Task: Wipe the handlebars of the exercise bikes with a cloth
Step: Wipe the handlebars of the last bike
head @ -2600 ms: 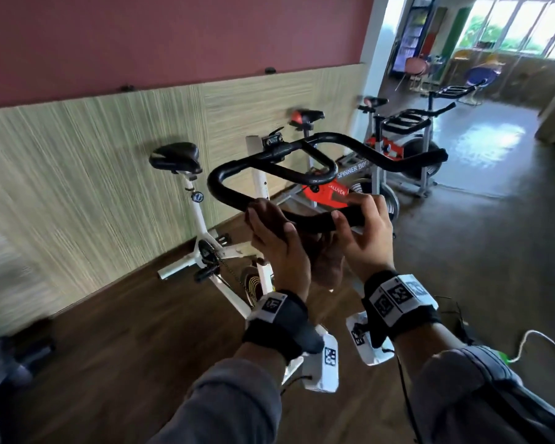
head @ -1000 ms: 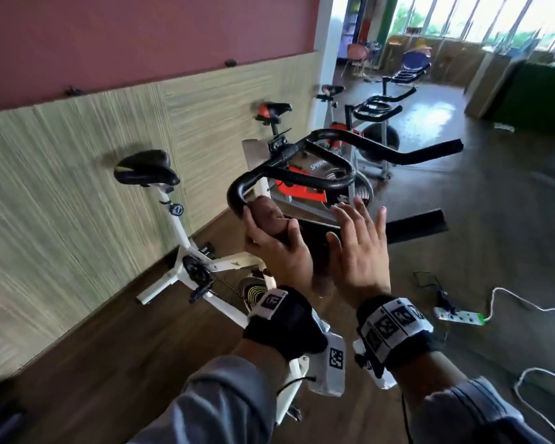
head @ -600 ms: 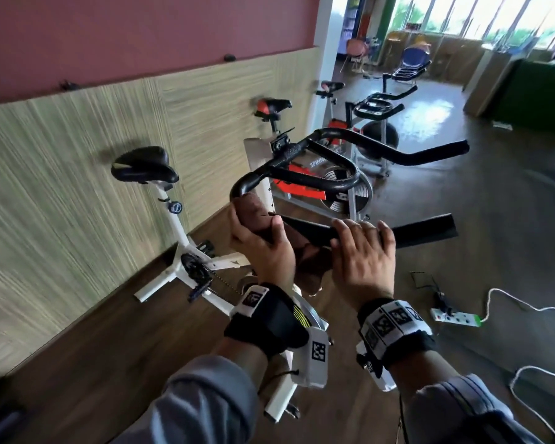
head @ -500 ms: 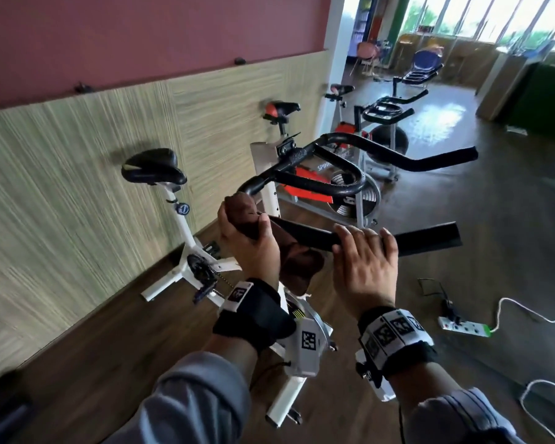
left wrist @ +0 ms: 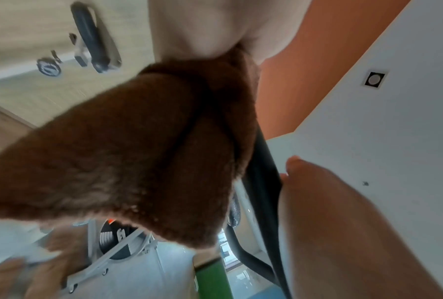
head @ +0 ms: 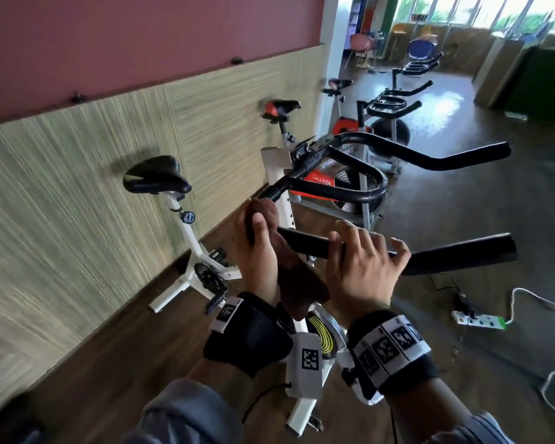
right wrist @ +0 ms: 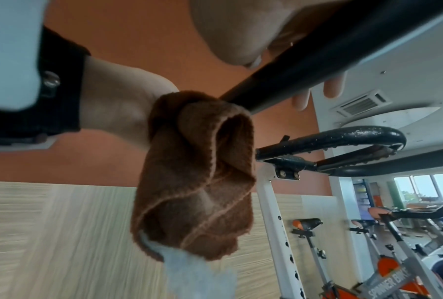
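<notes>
The black handlebar (head: 446, 256) of a white exercise bike crosses in front of me. My left hand (head: 257, 238) grips a brown cloth (head: 302, 283) wrapped round the near bar at its left bend, thumb on top. The cloth's loose end hangs below the bar. My right hand (head: 366, 251) is further right on the same bar, fingers curled over it. In the right wrist view the bar (right wrist: 343, 60) runs between thumb and fingers, with the cloth (right wrist: 195, 182) bunched at its far end. The left wrist view is mostly cloth (left wrist: 138, 161) beside the bar (left wrist: 261, 182).
The bike's black saddle (head: 154, 177) stands left, close to the panelled wall (head: 61, 203). More exercise bikes (head: 391, 104) line the wall further back. A power strip (head: 478, 320) and white cables lie on the floor at the right.
My right hand, lifted with spread fingers a second ago, has come down and closed over the bar. My left hand has slid the cloth left along the bar toward the bend.
</notes>
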